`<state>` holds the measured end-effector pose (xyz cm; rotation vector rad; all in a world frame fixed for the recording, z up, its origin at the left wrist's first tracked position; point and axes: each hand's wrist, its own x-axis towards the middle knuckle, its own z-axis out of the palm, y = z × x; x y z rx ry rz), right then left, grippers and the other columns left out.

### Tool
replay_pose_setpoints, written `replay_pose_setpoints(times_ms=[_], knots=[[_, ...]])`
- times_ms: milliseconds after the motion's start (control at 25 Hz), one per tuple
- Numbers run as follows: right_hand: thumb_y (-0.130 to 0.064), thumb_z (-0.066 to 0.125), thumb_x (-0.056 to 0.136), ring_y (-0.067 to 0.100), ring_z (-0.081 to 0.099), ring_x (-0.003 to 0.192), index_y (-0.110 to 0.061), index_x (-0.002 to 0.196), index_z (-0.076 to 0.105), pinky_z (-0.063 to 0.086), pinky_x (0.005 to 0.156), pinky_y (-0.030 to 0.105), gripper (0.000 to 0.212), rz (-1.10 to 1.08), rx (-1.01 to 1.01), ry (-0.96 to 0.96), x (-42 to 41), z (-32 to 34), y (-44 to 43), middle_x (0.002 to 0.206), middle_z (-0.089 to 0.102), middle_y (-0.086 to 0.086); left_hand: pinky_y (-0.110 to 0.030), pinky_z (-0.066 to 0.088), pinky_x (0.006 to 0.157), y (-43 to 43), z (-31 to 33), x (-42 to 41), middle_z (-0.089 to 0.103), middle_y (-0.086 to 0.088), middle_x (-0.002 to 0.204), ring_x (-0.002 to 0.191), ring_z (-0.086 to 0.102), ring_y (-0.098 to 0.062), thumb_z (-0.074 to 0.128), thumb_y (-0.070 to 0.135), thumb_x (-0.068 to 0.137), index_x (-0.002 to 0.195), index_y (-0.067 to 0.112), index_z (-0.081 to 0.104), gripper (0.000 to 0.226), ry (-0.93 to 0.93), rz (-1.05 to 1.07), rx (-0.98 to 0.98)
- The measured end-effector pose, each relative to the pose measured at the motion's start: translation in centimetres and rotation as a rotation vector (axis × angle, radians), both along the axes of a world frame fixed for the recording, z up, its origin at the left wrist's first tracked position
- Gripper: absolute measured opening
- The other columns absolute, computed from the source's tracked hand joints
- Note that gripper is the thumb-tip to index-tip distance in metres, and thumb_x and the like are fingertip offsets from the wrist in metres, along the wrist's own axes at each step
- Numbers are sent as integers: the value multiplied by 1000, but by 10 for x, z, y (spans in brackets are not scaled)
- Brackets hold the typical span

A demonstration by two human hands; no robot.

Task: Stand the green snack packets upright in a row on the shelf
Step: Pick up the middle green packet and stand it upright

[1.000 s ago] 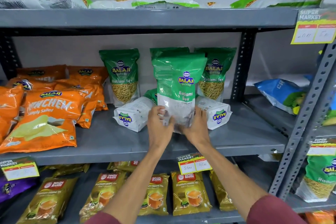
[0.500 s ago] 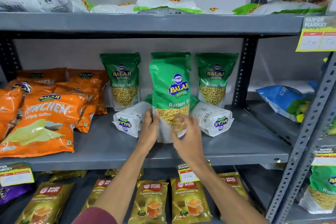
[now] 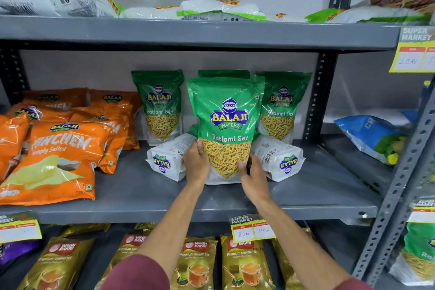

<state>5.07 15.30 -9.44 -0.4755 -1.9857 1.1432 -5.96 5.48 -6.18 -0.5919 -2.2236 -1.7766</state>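
A green Ratlami Sev packet stands upright on the grey middle shelf, front label toward me. My left hand grips its lower left edge and my right hand its lower right corner. Behind it stand three more green packets: one on the left, one on the right, and one in the middle mostly hidden. Two packets lie flat with their white backs up, one to the left and one to the right of the held packet.
Orange crisp bags pile up on the left of the same shelf. A black upright post bounds the bay on the right, with a blue bag beyond. Tea packets fill the shelf below. A price tag hangs on the shelf edge.
The held packet has been turned from its back side to its front label and set down upright on the shelf. Both hands have shifted to its lower sides.
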Motion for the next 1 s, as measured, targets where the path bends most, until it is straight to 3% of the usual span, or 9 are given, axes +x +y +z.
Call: replay_pose_setpoints(times_ms=[160,520,680,840,920,1000], knots=[[-19,53,100,19,53,116,-13,133,54,36,95,26,33,-16,-45,-57,0,0,1,127,60,8,-25,30,74,-2,0,4,68,-16,104,92,55,-24,29,24,106,108,3,62,40,-12,-40,18],[-19,56,100,24,61,116,-12,124,52,41,89,27,26,-17,-71,-138,26,-1,-6,122,66,5,-29,40,77,-16,-1,25,65,-5,98,92,57,-20,25,33,105,107,6,61,44,-25,-103,25],[-25,58,98,24,61,119,-17,125,51,48,102,44,28,-26,-44,-146,38,-9,-8,125,67,4,-26,36,78,-23,-2,39,60,0,97,91,54,-16,25,31,106,110,6,61,45,-22,-102,45],[-33,59,96,21,62,118,-27,120,50,46,103,54,27,-31,-8,-146,43,-15,-7,125,67,-2,-28,39,79,-25,-7,42,62,-2,96,98,60,-23,26,33,106,109,7,61,44,-46,-106,66],[-35,59,96,21,62,118,-27,120,51,48,102,53,28,-2,-10,-162,44,-13,-5,126,67,-1,-28,40,82,-24,-5,43,64,-3,102,105,61,-24,25,34,105,116,8,60,44,-65,-121,78],[-39,59,95,19,62,115,-24,123,52,50,101,48,32,4,12,-129,50,-4,-2,127,62,-1,-29,43,93,-25,-5,50,63,-5,122,118,56,-19,26,31,106,135,11,50,43,-3,-81,138]])
